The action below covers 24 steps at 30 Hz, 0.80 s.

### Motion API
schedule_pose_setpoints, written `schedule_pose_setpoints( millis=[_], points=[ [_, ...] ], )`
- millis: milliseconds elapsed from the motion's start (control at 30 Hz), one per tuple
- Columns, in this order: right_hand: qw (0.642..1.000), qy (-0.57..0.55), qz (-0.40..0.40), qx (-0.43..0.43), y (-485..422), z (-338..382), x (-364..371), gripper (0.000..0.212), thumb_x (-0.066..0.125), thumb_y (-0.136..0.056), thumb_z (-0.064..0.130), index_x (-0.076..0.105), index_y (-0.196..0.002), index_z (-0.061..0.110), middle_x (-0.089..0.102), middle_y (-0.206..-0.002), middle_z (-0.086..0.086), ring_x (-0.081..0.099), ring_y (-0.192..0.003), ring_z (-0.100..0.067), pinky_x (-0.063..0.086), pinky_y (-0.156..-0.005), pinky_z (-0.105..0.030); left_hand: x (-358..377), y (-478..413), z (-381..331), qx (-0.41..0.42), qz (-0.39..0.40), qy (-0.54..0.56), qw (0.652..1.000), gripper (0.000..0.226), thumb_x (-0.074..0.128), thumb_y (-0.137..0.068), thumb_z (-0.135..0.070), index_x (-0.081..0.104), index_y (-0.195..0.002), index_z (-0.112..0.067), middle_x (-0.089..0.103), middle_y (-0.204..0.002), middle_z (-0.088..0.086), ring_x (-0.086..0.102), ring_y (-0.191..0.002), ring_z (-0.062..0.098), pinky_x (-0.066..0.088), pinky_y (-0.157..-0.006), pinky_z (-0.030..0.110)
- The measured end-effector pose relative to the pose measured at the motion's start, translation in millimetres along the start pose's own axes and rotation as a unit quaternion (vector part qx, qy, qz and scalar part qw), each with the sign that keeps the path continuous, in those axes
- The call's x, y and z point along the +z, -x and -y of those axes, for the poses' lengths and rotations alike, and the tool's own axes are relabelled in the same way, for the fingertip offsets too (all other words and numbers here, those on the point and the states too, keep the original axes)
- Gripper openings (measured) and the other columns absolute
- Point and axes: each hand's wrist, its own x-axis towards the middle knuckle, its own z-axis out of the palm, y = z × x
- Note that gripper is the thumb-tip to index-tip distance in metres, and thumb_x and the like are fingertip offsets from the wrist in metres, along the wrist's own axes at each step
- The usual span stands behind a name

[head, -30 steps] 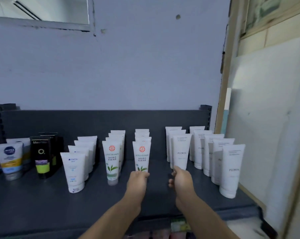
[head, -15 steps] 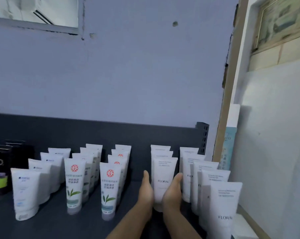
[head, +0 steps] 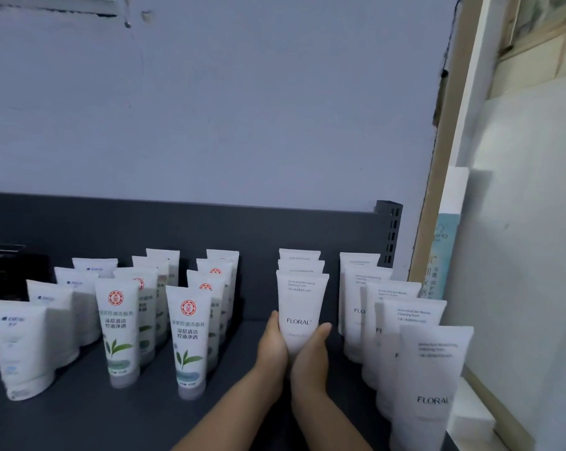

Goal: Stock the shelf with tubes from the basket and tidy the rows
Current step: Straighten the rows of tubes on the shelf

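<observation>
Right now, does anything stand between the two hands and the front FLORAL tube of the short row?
Nothing visible does. The left hand and the right hand hold the front FLORAL tube from both sides, low on its body.

Dim, bluish light is flattening everything, brightening toward the white panel (head: 529,242). Soft shadows are pooling between the tubes (head: 303,297) on the shelf (head: 89,421). Wide-angle distortion is bending the edges; small print is blurring.
</observation>
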Motion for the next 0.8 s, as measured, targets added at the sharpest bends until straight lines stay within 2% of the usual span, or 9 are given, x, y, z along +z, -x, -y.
schedule_pose_setpoints(
  millis=[133,233,367,433,533,600,700,767,800],
  points=[
    [1.000,0.007,0.009,0.015,0,-1,1,0.057,0.021,-0.100,0.051,0.068,-0.094,0.018,0.068,-0.089,-0.001,0.064,-0.087,-0.022,0.046,-0.081,-0.030,-1,3,-1,0.005,-0.007,-0.030,1.000,0.043,0.039,-0.100,-0.032,0.071,-0.097,-0.004,0.074,-0.081,0.013,0.068,-0.078,0.029,0.052,-0.068,0.034],
    [1.000,0.000,0.015,0.019,0,-1,3,0.065,0.020,-0.096,0.059,0.071,-0.104,0.018,0.073,-0.098,-0.001,0.067,-0.094,-0.021,0.050,-0.094,-0.036,1,12,-3,0.023,-0.022,-0.065,0.997,0.039,0.040,-0.100,-0.028,0.071,-0.095,-0.005,0.074,-0.077,0.010,0.068,-0.076,0.026,0.051,-0.066,0.032],
    [1.000,-0.005,0.001,-0.001,4,0,5,0.073,0.023,-0.087,0.070,0.063,-0.117,0.017,0.070,-0.108,-0.005,0.066,-0.099,-0.025,0.048,-0.098,-0.043,-2,27,-5,0.052,-0.038,-0.092,0.994,0.046,0.035,-0.101,-0.034,0.071,-0.094,-0.006,0.074,-0.084,0.010,0.067,-0.081,0.024,0.053,-0.079,0.034],
    [0.999,0.042,-0.006,-0.012,14,7,2,0.082,0.022,-0.081,0.075,0.055,-0.127,0.016,0.062,-0.123,-0.008,0.059,-0.112,-0.027,0.044,-0.102,-0.045,-4,37,-6,0.058,-0.053,-0.089,0.993,0.044,0.033,-0.102,-0.036,0.066,-0.103,-0.007,0.070,-0.097,0.007,0.064,-0.089,0.020,0.048,-0.079,0.032],
    [0.992,0.115,-0.006,-0.055,31,19,-4,0.067,0.024,-0.096,0.055,0.036,-0.144,0.010,0.042,-0.146,-0.009,0.041,-0.133,-0.026,0.032,-0.112,-0.044,-7,51,-9,0.077,-0.069,-0.076,0.992,0.047,0.033,-0.102,-0.037,0.048,-0.137,-0.010,0.053,-0.136,0.006,0.049,-0.125,0.021,0.037,-0.106,0.034],
    [0.985,0.135,0.023,-0.100,45,28,-7,0.064,0.025,-0.097,0.053,0.033,-0.146,0.012,0.041,-0.147,-0.006,0.039,-0.135,-0.023,0.030,-0.114,-0.043,-8,59,-11,0.107,-0.080,-0.080,0.988,0.047,0.035,-0.101,-0.035,0.044,-0.141,-0.012,0.047,-0.142,0.002,0.043,-0.132,0.020,0.030,-0.114,0.038],
    [0.972,0.123,0.084,-0.181,71,47,-11,0.064,0.032,-0.091,0.059,0.043,-0.138,0.017,0.049,-0.140,0.000,0.045,-0.130,-0.015,0.035,-0.112,-0.039,-12,65,-5,0.145,-0.081,-0.093,0.982,0.033,0.040,-0.094,-0.029,0.058,-0.117,-0.014,0.057,-0.120,0.002,0.054,-0.110,0.019,0.043,-0.102,0.040],
    [0.955,0.122,0.115,-0.245,87,70,-16,0.054,0.040,-0.095,0.050,0.041,-0.141,0.021,0.043,-0.145,0.009,0.038,-0.133,-0.004,0.028,-0.113,-0.026,-11,73,0,0.192,-0.070,-0.144,0.968,0.030,0.042,-0.089,-0.025,0.058,-0.104,-0.006,0.056,-0.107,0.005,0.057,-0.091,0.018,0.050,-0.084,0.036],
    [0.944,0.123,0.127,-0.279,94,84,-18,0.049,0.045,-0.097,0.042,0.038,-0.142,0.024,0.040,-0.146,0.013,0.034,-0.133,0.001,0.025,-0.112,-0.022,-10,77,3,0.212,-0.066,-0.171,0.960,0.030,0.042,-0.089,-0.023,0.057,-0.105,-0.003,0.056,-0.106,0.005,0.057,-0.090,0.018,0.051,-0.080,0.035]
  ],
)
